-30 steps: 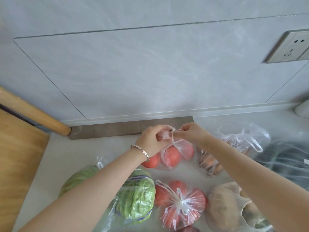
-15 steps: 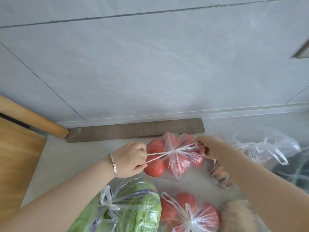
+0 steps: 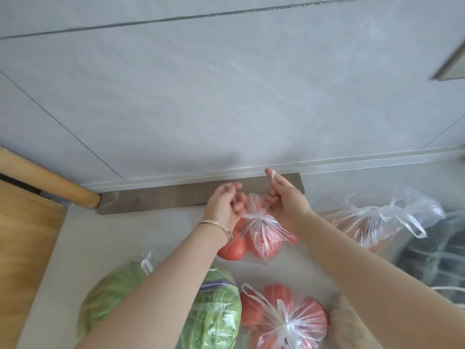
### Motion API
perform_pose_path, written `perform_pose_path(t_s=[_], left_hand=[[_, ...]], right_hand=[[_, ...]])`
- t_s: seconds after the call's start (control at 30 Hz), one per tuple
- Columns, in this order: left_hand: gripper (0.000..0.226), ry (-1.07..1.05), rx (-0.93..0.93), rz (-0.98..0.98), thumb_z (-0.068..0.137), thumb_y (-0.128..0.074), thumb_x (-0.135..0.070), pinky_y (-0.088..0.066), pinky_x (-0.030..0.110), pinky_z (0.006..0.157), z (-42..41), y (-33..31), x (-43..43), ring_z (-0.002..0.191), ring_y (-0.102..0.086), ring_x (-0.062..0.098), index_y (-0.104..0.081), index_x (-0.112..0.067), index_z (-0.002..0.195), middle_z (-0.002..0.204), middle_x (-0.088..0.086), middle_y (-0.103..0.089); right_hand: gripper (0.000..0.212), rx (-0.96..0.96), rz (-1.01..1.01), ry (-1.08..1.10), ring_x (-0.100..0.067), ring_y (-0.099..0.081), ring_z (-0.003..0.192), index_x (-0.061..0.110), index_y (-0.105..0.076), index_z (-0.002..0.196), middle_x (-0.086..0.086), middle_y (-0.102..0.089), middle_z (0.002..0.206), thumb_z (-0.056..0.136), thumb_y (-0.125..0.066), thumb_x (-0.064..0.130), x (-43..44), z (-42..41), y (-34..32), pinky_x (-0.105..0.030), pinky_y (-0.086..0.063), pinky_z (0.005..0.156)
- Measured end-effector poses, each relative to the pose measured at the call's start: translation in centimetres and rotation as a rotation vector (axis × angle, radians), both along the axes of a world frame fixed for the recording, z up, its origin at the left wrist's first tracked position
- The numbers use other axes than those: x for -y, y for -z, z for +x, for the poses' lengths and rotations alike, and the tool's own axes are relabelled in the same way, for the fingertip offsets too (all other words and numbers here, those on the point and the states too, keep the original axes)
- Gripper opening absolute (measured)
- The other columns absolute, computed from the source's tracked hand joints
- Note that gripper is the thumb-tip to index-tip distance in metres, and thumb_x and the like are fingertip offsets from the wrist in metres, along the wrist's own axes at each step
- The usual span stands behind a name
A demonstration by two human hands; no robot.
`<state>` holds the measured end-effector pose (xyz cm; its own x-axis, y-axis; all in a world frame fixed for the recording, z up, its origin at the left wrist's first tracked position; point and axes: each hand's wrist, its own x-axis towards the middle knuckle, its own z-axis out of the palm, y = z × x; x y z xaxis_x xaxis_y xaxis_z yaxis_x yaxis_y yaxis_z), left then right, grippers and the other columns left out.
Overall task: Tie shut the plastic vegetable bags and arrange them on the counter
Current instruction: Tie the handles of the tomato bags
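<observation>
Both hands are up over the tomato bag (image 3: 261,233) at the far middle of the counter (image 3: 105,238), close to the wall. The left hand (image 3: 224,205) has its fingers curled in on a thin strip of plastic beside the gathered neck, and the right hand (image 3: 284,200) pinches the other handle end, a twist of it poking up past the raised fingertips (image 3: 273,175). The neck of that bag is already bunched tight into a fan of pleats — by the look of it the knot is being finished, not begun.

How far along? The near tomato bag (image 3: 284,321) sits knotted with its loops standing up, and the bag of greens (image 3: 214,311) at near left seems tied as well, a small plastic tail showing by the left forearm. Over on the right, a third bag (image 3: 372,222) looks cinched, with its handles trailing loose. So most of the tying appears done; the arranging looks largely still to come, since the bags lie scattered and not in a row.

Now the murky parts — the dark bag (image 3: 435,263) at far right is cut by the frame edge and its contents cannot be made out. A brownish bagged thing (image 3: 344,321) at near right hides behind the right forearm. Whether the knot itself is complete is hidden behind the fingers.
</observation>
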<state>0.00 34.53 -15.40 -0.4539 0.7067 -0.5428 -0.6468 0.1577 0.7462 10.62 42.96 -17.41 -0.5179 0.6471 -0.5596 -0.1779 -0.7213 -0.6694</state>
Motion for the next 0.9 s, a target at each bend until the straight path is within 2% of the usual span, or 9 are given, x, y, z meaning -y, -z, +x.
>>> perform_pose_path(t_s=[0.1, 0.17, 0.27, 0.37, 0.47, 0.6, 0.7, 0.8, 0.9], left_hand=[[0.026, 0.480, -0.845, -0.243, 0.095, -0.040, -0.011, -0.035, 0.021, 0.049, -0.3, 2.1, 0.9, 0.043, -0.041, 0.004, -0.055, -0.014, 0.073, 0.061, 0.003, -0.054], [0.032, 0.677, -1.063, -0.271, 0.094, -0.041, -0.012, -0.035, 0.022, 0.063, -0.2, 3.0, 1.6, 0.054, -0.045, 0.004, -0.049, -0.019, 0.064, 0.060, -0.003, -0.052], [0.024, 0.682, -1.102, -0.284, 0.091, -0.048, -0.014, -0.033, 0.021, 0.064, 0.3, 3.3, 1.6, 0.060, -0.042, 0.010, -0.053, -0.014, 0.067, 0.060, -0.005, -0.046], [0.031, 0.608, -1.050, -0.252, 0.082, -0.064, -0.024, -0.028, 0.016, 0.050, 1.2, 2.8, 1.1, 0.052, -0.032, 0.009, -0.046, -0.020, 0.057, 0.053, -0.006, -0.035], [0.035, 0.636, -1.071, -0.262, 0.078, -0.069, -0.027, -0.033, 0.027, 0.061, 1.6, 2.8, 0.5, 0.057, -0.040, 0.015, -0.047, -0.024, 0.050, 0.052, -0.004, -0.042], [0.014, 0.381, -0.796, -0.216, 0.078, -0.068, -0.020, -0.039, 0.027, 0.067, 1.9, 2.2, 0.4, 0.066, -0.044, 0.018, -0.062, -0.017, 0.065, 0.067, 0.007, -0.054], [0.011, 0.292, -0.707, -0.222, 0.081, -0.065, -0.012, -0.039, 0.017, 0.057, 2.0, 1.9, 0.5, 0.065, -0.046, 0.016, -0.064, -0.014, 0.070, 0.071, 0.010, -0.055], [0.015, 0.273, -0.704, -0.221, 0.082, -0.065, -0.012, -0.039, 0.010, 0.052, 2.0, 1.9, 0.4, 0.065, -0.047, 0.015, -0.063, -0.014, 0.067, 0.071, 0.009, -0.055], [0.016, 0.269, -0.711, -0.221, 0.082, -0.064, -0.011, -0.035, 0.006, 0.047, 1.9, 2.0, 0.6, 0.058, -0.042, 0.011, -0.061, -0.010, 0.066, 0.063, 0.004, -0.049]], right_hand=[[0.025, 0.264, 0.198, -0.059, -0.011, -0.025, 0.043, 0.008, -0.063, 0.110, 0.001, -0.029, 0.051, 0.093, -0.046, 0.003, 0.1, 0.5, 1.5, -0.021, -0.023, 0.044], [0.026, 0.393, 0.251, -0.074, -0.011, -0.027, 0.041, 0.007, -0.066, 0.106, 0.003, -0.033, 0.045, 0.091, -0.047, 0.001, 0.5, 1.1, 2.4, -0.023, -0.027, 0.045], [0.027, 0.490, 0.274, -0.018, -0.012, -0.031, 0.040, 0.012, -0.068, 0.103, 0.005, -0.038, 0.040, 0.090, -0.046, 0.003, 0.9, 1.3, 2.5, -0.025, -0.031, 0.048], [0.022, 0.403, 0.377, -0.003, -0.014, -0.043, 0.045, 0.012, -0.066, 0.104, -0.003, -0.046, 0.050, 0.091, -0.050, 0.005, 0.5, 1.0, 0.4, -0.022, -0.039, 0.047], [0.015, 0.285, 0.557, -0.090, -0.004, -0.058, 0.051, 0.008, -0.069, 0.096, -0.001, -0.062, 0.061, 0.087, -0.058, 0.002, 0.4, 0.5, -2.3, -0.014, -0.050, 0.060], [0.018, 0.284, 0.654, -0.051, -0.003, -0.065, 0.062, 0.015, -0.064, 0.075, -0.001, -0.068, 0.077, 0.079, -0.065, -0.002, 0.7, 1.2, -2.5, -0.017, -0.055, 0.071], [0.014, 0.410, 0.657, -0.097, -0.016, -0.064, 0.073, 0.011, -0.063, 0.090, -0.008, -0.070, 0.090, 0.082, -0.061, 0.001, 1.4, 2.2, -0.9, -0.018, -0.054, 0.069], [0.021, 0.524, 0.751, -0.400, 0.005, -0.046, 0.048, 0.006, -0.068, 0.106, 0.007, -0.062, 0.063, 0.088, -0.057, 0.008, 2.9, 2.2, 1.0, -0.006, -0.037, 0.048], [0.020, 0.514, 0.738, -0.397, 0.003, -0.042, 0.035, 0.007, -0.070, 0.102, 0.017, -0.049, 0.035, 0.089, -0.058, 0.014, 3.4, 1.8, 1.2, -0.007, -0.031, 0.042]])
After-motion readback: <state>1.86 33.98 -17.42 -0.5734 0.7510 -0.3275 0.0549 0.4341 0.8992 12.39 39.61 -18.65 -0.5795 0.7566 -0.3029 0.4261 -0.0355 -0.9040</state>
